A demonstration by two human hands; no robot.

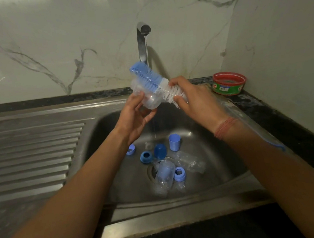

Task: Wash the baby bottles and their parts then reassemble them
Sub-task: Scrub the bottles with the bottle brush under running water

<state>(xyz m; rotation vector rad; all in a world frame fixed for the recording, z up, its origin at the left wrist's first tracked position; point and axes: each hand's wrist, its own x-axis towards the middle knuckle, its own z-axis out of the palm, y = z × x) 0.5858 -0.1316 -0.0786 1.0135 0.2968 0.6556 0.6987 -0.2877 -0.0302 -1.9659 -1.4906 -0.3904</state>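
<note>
My left hand (135, 115) grips a clear baby bottle (146, 96) over the sink basin. My right hand (194, 100) holds a blue and white bottle brush (151, 79) by its bristled part; the brush lies across the bottle's top, under the running water. In the basin lie two clear bottles (164, 172) (190, 160), three blue collar rings (146, 157) (179, 173) (130, 149), a blue cap (174, 142) and a dark blue dome cover (160, 150).
The tap (142, 41) runs a thin stream into the steel sink (179, 201). A ribbed draining board (30, 150) lies to the left. A red and green tub of dish soap (228, 83) stands on the dark counter at the back right.
</note>
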